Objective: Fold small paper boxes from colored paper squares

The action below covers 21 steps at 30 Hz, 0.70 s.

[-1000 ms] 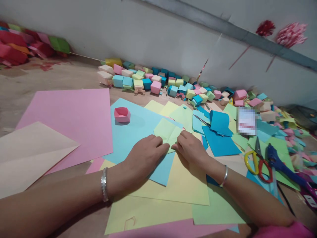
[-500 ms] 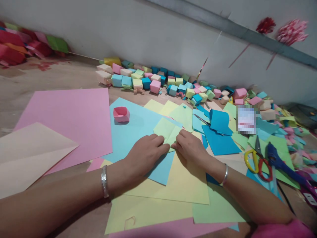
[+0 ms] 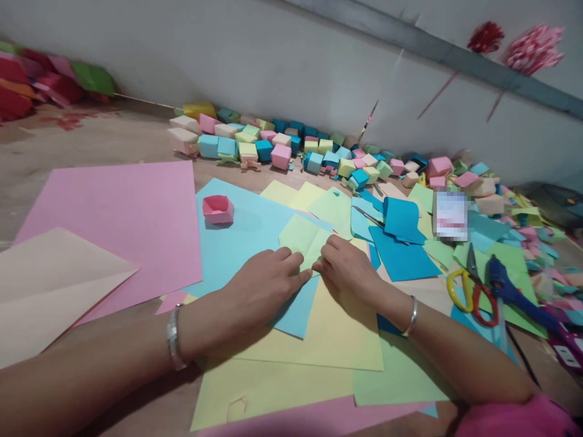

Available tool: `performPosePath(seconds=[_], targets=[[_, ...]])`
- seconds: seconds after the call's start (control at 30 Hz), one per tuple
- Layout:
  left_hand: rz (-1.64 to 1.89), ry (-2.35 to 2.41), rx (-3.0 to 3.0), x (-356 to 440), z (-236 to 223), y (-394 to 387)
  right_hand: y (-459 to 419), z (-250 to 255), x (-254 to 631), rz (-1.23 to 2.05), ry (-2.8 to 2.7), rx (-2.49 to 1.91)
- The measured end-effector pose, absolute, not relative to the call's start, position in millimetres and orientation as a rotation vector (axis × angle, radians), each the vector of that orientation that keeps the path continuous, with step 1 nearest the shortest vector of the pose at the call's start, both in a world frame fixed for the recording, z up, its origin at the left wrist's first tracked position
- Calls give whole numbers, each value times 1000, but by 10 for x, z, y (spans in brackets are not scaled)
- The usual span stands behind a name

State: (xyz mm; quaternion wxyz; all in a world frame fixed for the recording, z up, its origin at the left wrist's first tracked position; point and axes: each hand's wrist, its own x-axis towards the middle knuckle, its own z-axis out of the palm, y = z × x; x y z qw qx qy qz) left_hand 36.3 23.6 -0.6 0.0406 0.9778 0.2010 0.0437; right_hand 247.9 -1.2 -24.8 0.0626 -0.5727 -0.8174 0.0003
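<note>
Between my hands lies a small light green sheet of paper (image 3: 298,233) with crease lines, its near edge under my fingers. My left hand (image 3: 268,279) is closed at that edge, thumb pointing right and fingers curled on the paper. My right hand (image 3: 346,264) pinches the same edge from the other side, its fingertips almost meeting my left thumb. Under the green paper are a light blue sheet (image 3: 246,243) and a yellow sheet (image 3: 337,340). A small pink folded paper box (image 3: 218,209) stands open-topped on the blue sheet, beyond my left hand.
Large pink (image 3: 127,224) and cream sheets (image 3: 59,291) lie at left. Scissors (image 3: 472,291) and a blue glue gun (image 3: 505,279) lie at right, near dark blue paper (image 3: 403,252). Many folded paper boxes (image 3: 281,156) line the wall; pom-pom flowers (image 3: 535,50) hang upper right.
The whole view has shifted slightly, so most things sit a little further left. Both hands keep nearly the same place on the green paper.
</note>
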Motion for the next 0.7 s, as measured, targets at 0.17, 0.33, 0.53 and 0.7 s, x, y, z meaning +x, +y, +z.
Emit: performPosePath(seconds=[0.17,0.33,0.53,0.7], targets=[[44,583,3039,367,29,209,-1,-235,2516,123,-2434,-1717],[0,583,3084,376,20,194,55,-157,2621,411,-2374,-1700],[10,570,3095,369,14,214,123,-21,2748,698,-2316,-1618],[-26,538,3042,333,36,243,137,2,2770,766,-2274,-1600]])
